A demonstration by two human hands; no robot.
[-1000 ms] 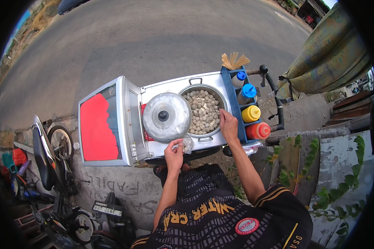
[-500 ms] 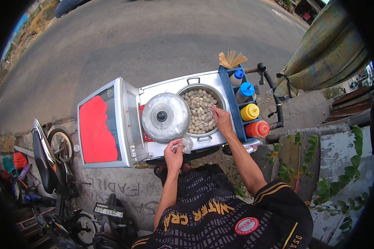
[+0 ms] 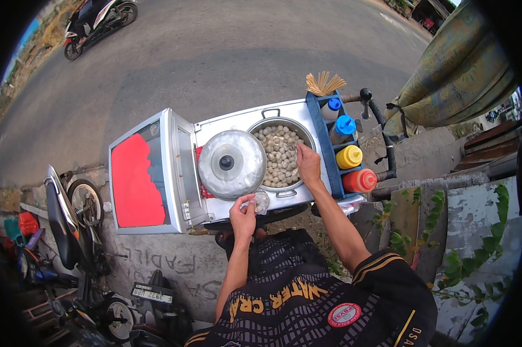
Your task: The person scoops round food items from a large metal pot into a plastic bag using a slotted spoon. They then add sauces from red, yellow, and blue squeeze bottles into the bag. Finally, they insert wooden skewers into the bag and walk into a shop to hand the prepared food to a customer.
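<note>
So, we're at a metal surface [image 3: 226, 121] beside the road [image 3: 203, 63].
Our left hand [image 3: 242, 214] pinches a clear bag [image 3: 262, 202]; our right hand [image 3: 308, 164] hangs bunched over the pot [image 3: 311, 137], grip unclear.

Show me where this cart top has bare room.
The metal cart top is bare at its far left corner, between display case, lid and cooking pot. Crowded: the blue rack of squeeze bottles, and the pot's meatballs, by the right hand.

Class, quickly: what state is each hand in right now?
Left hand: closed, holding a small clear bag.
Right hand: over the pot; whether open, closed or holding anything cannot be told.
</note>
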